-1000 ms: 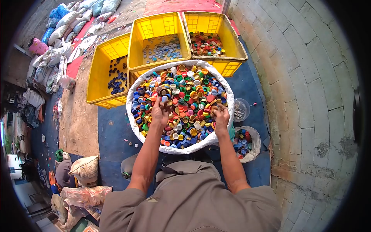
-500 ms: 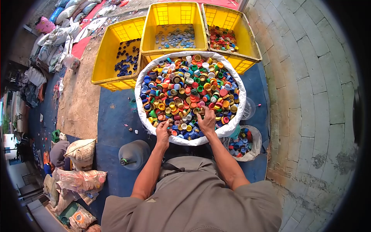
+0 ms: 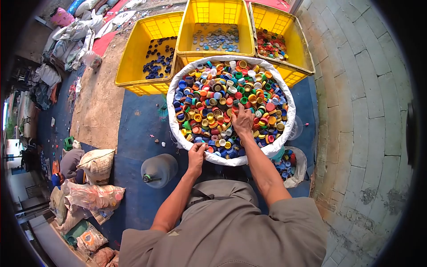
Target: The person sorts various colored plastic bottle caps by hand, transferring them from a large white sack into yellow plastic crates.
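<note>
A round white sack (image 3: 291, 100) full of mixed bottle caps (image 3: 213, 107) stands in front of me. My right hand (image 3: 243, 123) reaches over the middle of the pile, fingers apart, their tips among red and orange caps. At the sack's near left rim is my left hand (image 3: 196, 156), its fingers pinched together; what they hold, if anything, is too small to make out. Beyond the sack, yellow crates hold sorted caps: dark blue in the left crate (image 3: 126, 66), light blue in the middle crate (image 3: 215, 11), red and some other colours in the right crate (image 3: 300, 53).
A large clear plastic bottle (image 3: 159, 171) lies left of my knees on the blue ground sheet (image 3: 138, 129). To the right, a smaller sack (image 3: 299, 171) holds blue caps. A block wall (image 3: 356, 111) rises on the right. Filled bags (image 3: 95, 171) lie at left.
The view has shifted, so the sack and crates appear farther right. My right hand has reached farther into the pile. My left hand has drawn back to the sack's rim.
</note>
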